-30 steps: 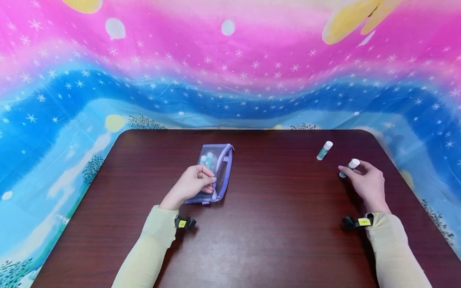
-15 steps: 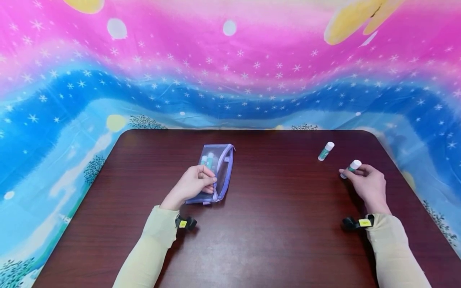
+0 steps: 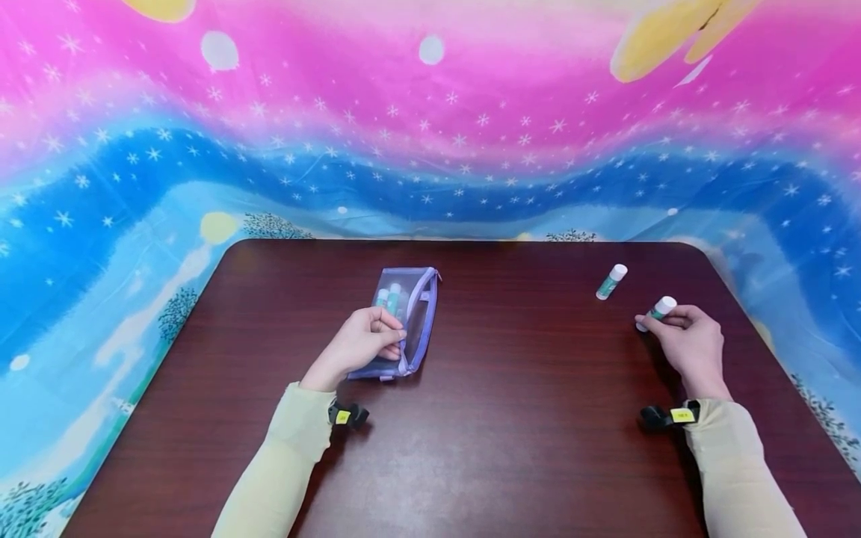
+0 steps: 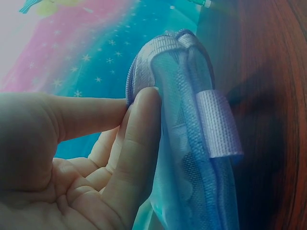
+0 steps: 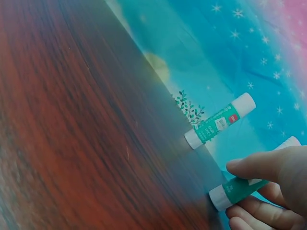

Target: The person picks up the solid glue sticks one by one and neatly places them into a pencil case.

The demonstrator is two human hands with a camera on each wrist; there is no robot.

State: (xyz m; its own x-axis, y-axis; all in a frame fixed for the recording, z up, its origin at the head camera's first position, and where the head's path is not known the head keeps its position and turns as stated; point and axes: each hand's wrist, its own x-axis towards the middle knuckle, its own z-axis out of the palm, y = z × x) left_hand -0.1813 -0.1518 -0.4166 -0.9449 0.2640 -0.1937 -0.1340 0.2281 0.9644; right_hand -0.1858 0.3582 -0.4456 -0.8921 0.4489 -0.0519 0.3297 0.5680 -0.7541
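My left hand [image 3: 366,340] pinches the zippered edge of a purple mesh pouch [image 3: 422,329] between thumb and forefinger, as the left wrist view shows close up. The pouch's mouth gapes toward the right, and glue sticks [image 3: 393,297] with white caps show through its mesh. At the right, my right hand [image 3: 689,345] holds a green and white glue stick [image 5: 242,189] between thumb and fingers, its white base close over the table. Another glue stick [image 3: 611,282] stands upright just beyond, to the left of that hand.
A dark reddish-brown wooden table [image 3: 498,418] lies under everything. Behind and beside it hangs a pink and blue cloth [image 3: 464,149] with snowflakes. Each wrist wears a black strap with a yellow label.
Both hands keep their hold, the left on the pouch and the right on the glue stick. The whole head view has shifted very slightly.
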